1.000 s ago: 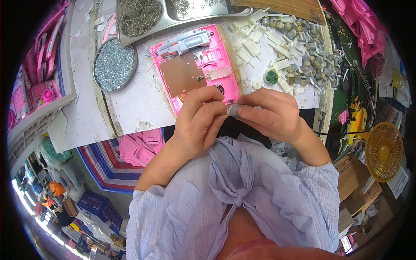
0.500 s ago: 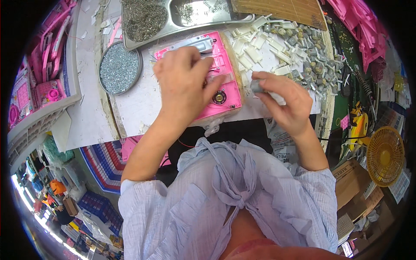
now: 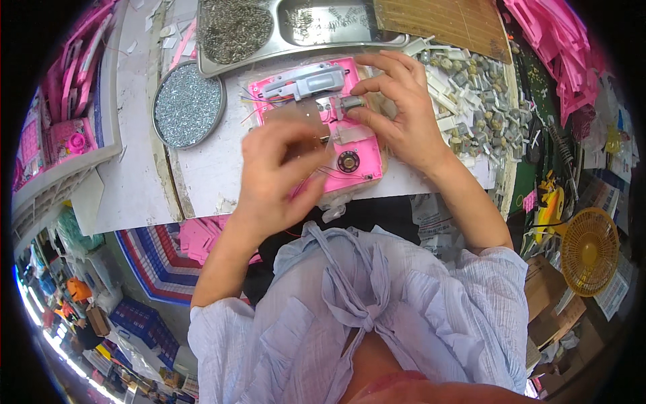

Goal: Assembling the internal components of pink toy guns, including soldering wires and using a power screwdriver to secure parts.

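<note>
A pink plastic housing point(image 3: 371, 147) lies on the bench before me, with thin wires, a round black speaker point(image 3: 348, 161) and a grey-blue plastic piece point(image 3: 313, 82) in it. My right hand point(image 3: 404, 111) reaches over its right side and pinches a small grey cylindrical part point(image 3: 350, 103) between thumb and fingers, down at the housing. Over the housing's lower left hovers my left hand point(image 3: 279, 172), its fingers curled and smeared by motion, so whether it holds anything is unclear. A clear strip point(image 3: 353, 135) crosses the housing above the speaker.
Left of the housing stands a round dish point(image 3: 188, 104) full of small silvery screws. A metal tray point(image 3: 286, 50) with springs sits behind. Many white and grey parts point(image 3: 481, 101) are heaped at the right, beside a brown board point(image 3: 444, 19). A yellow fan point(image 3: 589, 250) stands far right.
My right hand has carried the grey cylindrical part left and forward onto the housing. My left hand has drawn back toward me, uncovering the grey-blue piece and the housing's middle.
</note>
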Demonstrator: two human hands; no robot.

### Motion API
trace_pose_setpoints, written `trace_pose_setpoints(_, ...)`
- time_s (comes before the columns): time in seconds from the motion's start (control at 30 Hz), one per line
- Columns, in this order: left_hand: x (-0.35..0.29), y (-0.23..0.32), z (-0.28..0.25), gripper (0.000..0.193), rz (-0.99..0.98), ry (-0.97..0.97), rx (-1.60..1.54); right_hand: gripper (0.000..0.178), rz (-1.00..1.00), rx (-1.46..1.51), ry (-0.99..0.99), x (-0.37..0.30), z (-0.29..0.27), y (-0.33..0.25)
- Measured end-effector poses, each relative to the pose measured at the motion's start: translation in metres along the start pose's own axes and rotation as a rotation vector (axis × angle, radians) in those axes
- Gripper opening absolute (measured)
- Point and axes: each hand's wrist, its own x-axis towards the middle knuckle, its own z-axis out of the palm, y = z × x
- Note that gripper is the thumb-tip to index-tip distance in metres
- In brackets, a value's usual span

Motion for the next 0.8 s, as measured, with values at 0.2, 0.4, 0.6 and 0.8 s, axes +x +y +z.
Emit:
trace_pose_setpoints(0.2,0.011,-0.034,0.0,0.021,-0.15,0.177,0.351,0.026,0.013,-0.046,-0.054,0.002,0.0,-0.002)
trace_pose_setpoints(0.4,-0.009,-0.022,0.007,0.011,-0.093,0.124,0.328,0.022,-0.166,-0.321,-0.114,0.016,-0.012,-0.013)
trace_pose_setpoints(0.6,-0.011,-0.021,0.008,0.011,-0.05,0.158,0.322,0.018,-0.16,-0.333,-0.121,0.018,-0.02,-0.02)
trace_pose_setpoints(0.8,-0.009,-0.02,0.005,0.014,-0.046,0.156,0.333,0.028,-0.338,-0.139,-0.089,0.041,0.001,-0.045)
